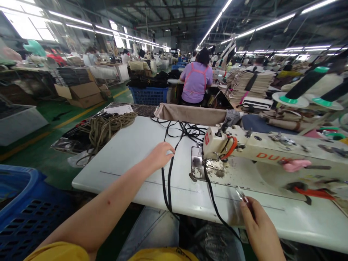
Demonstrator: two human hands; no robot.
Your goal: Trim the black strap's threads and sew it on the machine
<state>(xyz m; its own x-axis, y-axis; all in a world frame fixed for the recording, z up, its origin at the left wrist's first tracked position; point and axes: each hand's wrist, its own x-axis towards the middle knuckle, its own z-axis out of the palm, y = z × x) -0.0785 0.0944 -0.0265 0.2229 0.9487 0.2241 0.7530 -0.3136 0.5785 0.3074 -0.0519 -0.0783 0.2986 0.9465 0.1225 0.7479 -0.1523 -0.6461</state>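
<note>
My left hand [162,155] is over the white sewing table, its fingertips closed on a narrow black cord [170,170]. Two strands of the cord run down from there over the front edge towards my lap. More of it lies in loose loops [187,130] at the back of the table. Another black strand [210,185] passes under the head of the sewing machine [214,143] and hangs over the edge. Near the front edge on the right, my right hand [259,224] grips small metal thread snips [241,195], their blades pointing up and left. The hand hides their handle.
A bundle of olive cords [108,127] lies beyond the table's left edge. At lower left stands a blue basket [24,181]. A fabric-covered trough [190,113] borders the back. Thread cones [304,85] stand at right. A person in purple [197,81] sits ahead, facing away.
</note>
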